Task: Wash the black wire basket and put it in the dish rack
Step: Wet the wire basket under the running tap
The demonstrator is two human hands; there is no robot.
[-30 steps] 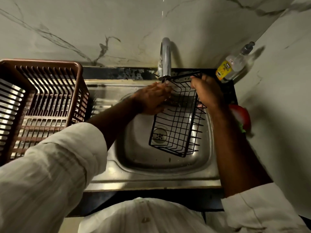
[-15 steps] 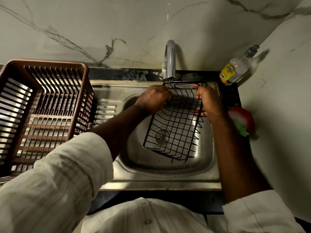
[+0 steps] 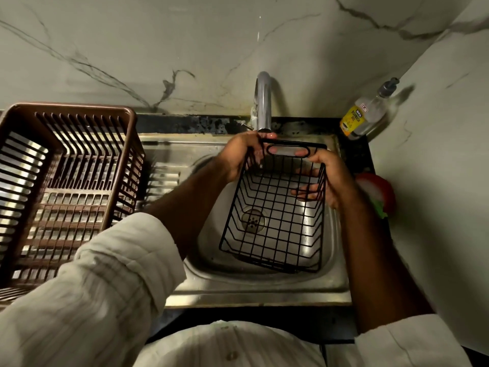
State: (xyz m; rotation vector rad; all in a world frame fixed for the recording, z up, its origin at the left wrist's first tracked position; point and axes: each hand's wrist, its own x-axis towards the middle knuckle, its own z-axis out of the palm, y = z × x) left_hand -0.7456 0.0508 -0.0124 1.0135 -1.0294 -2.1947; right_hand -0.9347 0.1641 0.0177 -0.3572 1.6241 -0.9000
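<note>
The black wire basket [image 3: 275, 221] is held over the bowl of the steel sink [image 3: 259, 295], open side up and tilted, its far end raised under the spout of the tap [image 3: 263, 102] and its near end lower, close to the sink's near wall. Whether the near end touches the steel cannot be told. The drain [image 3: 253, 221] shows through the basket's floor mesh.

Left grip [image 3: 239, 154]: closed on the basket's far left corner, fingers curled over the rim wire just below the spout.

Right grip [image 3: 328, 178]: closed on the basket's right side wall near the far end. The fingers [image 3: 304, 193] reach inside the basket; one digit lies at the looped handle on the far end wall.

Whether water is running cannot be told.

The dish rack [image 3: 71, 108], brown slatted plastic, stands on the sink's drainboard at the left edge, well apart from the basket, with nothing visible in it.

A pump bottle [image 3: 367, 115] with a yellow dishwash label stands at the far right corner of the dark surface [image 3: 354, 154], against the marble wall. A red and green item [image 3: 378, 192] lies at the right edge of the surface, just beside the sink and partly behind the right forearm; its nature cannot be made out.

Both sleeves [image 3: 105, 274] are pale and pushed up above the forearms.
</note>
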